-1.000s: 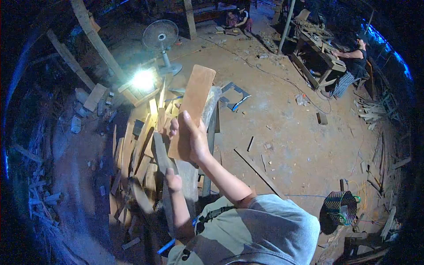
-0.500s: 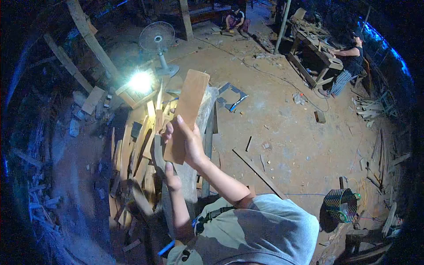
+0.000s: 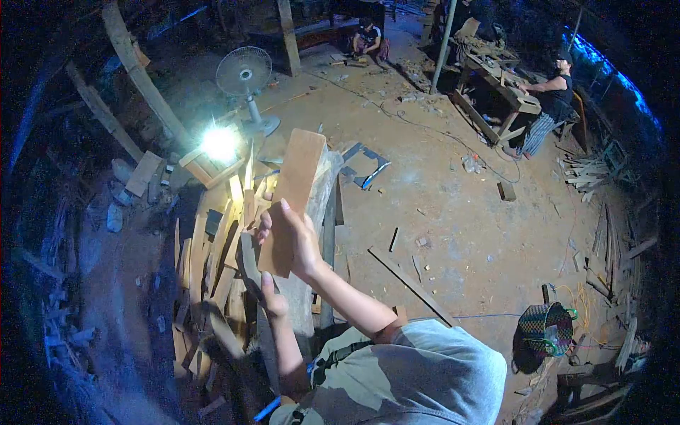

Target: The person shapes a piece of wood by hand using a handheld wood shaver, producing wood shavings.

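My right hand (image 3: pixel 303 244) is closed around a flat rectangular wooden board (image 3: pixel 301 170), its thumb lying on the broad face and the fingertips curling over the left edge. The board stands tilted, long side away from me. Just below its lower end, my left hand (image 3: pixel 276 303) is closed with the thumb up, on a dark curved piece of wood (image 3: pixel 249 263); its fingers are mostly hidden. The curved piece runs down past my left forearm. Under the board lies a thick grey timber (image 3: pixel 301 304), partly covered by my arms.
A pile of wood offcuts (image 3: pixel 216 262) lies to the left. Beyond are a bright lamp (image 3: pixel 221 145) and a standing fan (image 3: pixel 244 74). One person (image 3: pixel 559 92) sits at a workbench (image 3: pixel 496 88), another (image 3: pixel 368 42) crouches farther back. A woven basket (image 3: pixel 542 329) stands at right.
The view has tilted slightly, so the board and both hands appear a little lower and farther left. Both hands keep their hold.
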Demonstrator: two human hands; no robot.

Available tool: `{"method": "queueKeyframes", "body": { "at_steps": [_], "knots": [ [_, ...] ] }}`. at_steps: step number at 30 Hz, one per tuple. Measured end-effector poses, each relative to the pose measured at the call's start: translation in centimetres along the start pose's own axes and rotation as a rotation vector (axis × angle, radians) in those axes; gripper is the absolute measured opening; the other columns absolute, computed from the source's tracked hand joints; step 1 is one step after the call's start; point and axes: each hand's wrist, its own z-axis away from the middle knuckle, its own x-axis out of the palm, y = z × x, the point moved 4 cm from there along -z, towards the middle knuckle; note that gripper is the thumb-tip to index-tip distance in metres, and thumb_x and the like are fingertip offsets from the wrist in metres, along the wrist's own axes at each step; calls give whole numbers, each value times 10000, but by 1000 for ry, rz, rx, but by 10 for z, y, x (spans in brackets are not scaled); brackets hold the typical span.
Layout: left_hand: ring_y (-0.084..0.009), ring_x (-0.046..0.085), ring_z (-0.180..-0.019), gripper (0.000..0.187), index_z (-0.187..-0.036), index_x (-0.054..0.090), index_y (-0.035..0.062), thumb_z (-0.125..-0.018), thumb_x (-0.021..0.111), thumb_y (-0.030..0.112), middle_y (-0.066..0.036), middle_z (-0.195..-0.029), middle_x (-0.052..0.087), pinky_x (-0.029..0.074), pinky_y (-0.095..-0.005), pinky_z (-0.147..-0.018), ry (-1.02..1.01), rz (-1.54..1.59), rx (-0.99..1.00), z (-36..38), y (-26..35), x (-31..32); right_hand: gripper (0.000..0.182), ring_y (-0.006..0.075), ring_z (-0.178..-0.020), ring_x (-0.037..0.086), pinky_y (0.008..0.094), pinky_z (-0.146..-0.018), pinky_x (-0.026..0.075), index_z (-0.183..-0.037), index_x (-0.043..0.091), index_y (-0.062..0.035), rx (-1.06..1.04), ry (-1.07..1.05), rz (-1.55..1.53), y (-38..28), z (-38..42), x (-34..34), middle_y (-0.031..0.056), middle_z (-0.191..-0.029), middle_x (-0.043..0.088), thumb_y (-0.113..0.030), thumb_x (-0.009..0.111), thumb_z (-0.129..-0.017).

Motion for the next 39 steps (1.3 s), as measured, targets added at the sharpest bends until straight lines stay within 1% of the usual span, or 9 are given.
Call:
{"method": "queueKeyframes", "body": {
  "at_steps": [8, 20, 22, 24, 26, 27, 31, 35, 39],
  "knots": [
    [-265, 313, -1186, 521, -1251, 291, -24, -826, 378, 264, -138, -1277, 336, 221, -379, -992, 24, 25, 39, -1, -4, 5, 421, 160, -690, 452, 270, -645, 380, -939, 474, -59, -17, 69, -81, -7, -11, -14, 40, -711, 460, -462, 410, -833],
    [-261, 308, -1186, 549, -1240, 293, -46, -828, 367, 309, -149, -1272, 336, 221, -376, -990, 17, 151, -41, -2, -42, -30, 429, 138, -488, 360, 273, -507, 356, -883, 405, -64, -18, 45, -47, 9, -12, 2, 33, -577, 366, -487, 331, -868],
    [-255, 295, -1195, 563, -1243, 288, -50, -825, 357, 321, -150, -1276, 330, 209, -373, -995, -26, 214, -68, 1, -54, -38, 414, 132, -485, 352, 271, -489, 342, -869, 409, -70, -160, 144, -143, 5, -26, 0, 26, -562, 355, -478, 337, -869],
    [-263, 289, -1195, 580, -1247, 286, -32, -810, 352, 343, -155, -1284, 314, 205, -381, -995, 22, 218, -9, -13, 2, 3, 427, 122, -446, 366, 247, -451, 337, -833, 406, -62, -152, 168, -170, 9, -14, 7, 22, -529, 362, -484, 342, -868],
    [-284, 300, -1197, 530, -1236, 295, -53, -822, 359, 272, -170, -1283, 319, 217, -382, -997, -556, 809, 258, -17, 42, 32, 421, 122, -448, 364, 248, -454, 342, -824, 402, -65, 32, 102, -105, 20, 4, 8, 19, -531, 360, -483, 366, -860],
    [-283, 297, -1199, 537, -1241, 287, -53, -829, 352, 286, -167, -1286, 316, 211, -385, -1000, -173, 354, 206, -12, 36, 21, 409, 120, -453, 364, 250, -450, 340, -823, 408, -72, 30, 75, -158, 22, 2, 7, 17, -534, 356, -478, 379, -858],
    [-292, 315, -1187, 559, -1238, 303, -52, -851, 332, 350, -161, -1279, 332, 225, -391, -995, 142, 96, 246, -10, 33, 22, 392, 115, -433, 349, 253, -428, 327, -818, 413, -75, -134, 189, -143, 6, -20, 21, 12, -517, 341, -461, 362, -870],
    [-285, 270, -1215, 583, -1251, 295, -47, -864, 323, 389, -159, -1295, 314, 181, -390, -1015, 114, 268, 215, -22, 51, 17, 380, 108, -421, 339, 244, -412, 318, -775, 412, -77, 57, 88, -106, 23, -1, 18, 0, -503, 344, -439, 360, -878],
    [-304, 278, -1204, 653, -1274, 241, -42, -867, 227, 469, -177, -1302, 290, 217, -407, -992, 156, -55, 232, -10, 34, 9, 375, 105, -410, 345, 240, -401, 316, -747, 407, -80, -124, 141, -149, 2, -15, 31, 0, -500, 351, -429, 369, -878]
  ]
}}
